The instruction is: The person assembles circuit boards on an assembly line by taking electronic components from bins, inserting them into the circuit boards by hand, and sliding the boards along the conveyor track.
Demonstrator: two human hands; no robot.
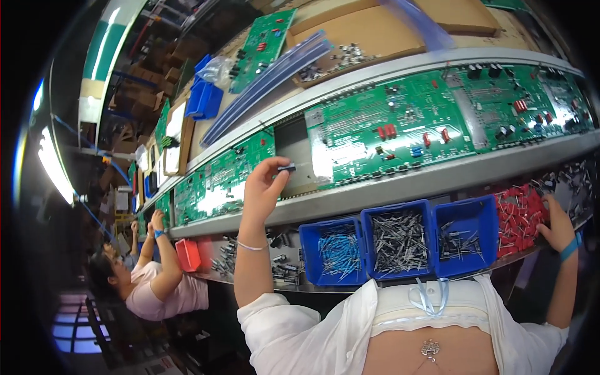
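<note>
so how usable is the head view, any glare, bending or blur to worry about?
Head view: strong fisheye, the conveyor rail bows and the corners go black. White glare washes out patches of the green circuit boards, and a ceiling light strip is blown out at left. The left hand with a small dark part is sharp enough; the right hand at the rim is stretched.

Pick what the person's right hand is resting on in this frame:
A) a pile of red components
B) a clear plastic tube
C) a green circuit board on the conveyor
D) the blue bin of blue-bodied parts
A: the right hand lies at the edge of the pile of red components, right of the blue bins, while the left hand holds a small dark part up by the green circuit board.
</note>
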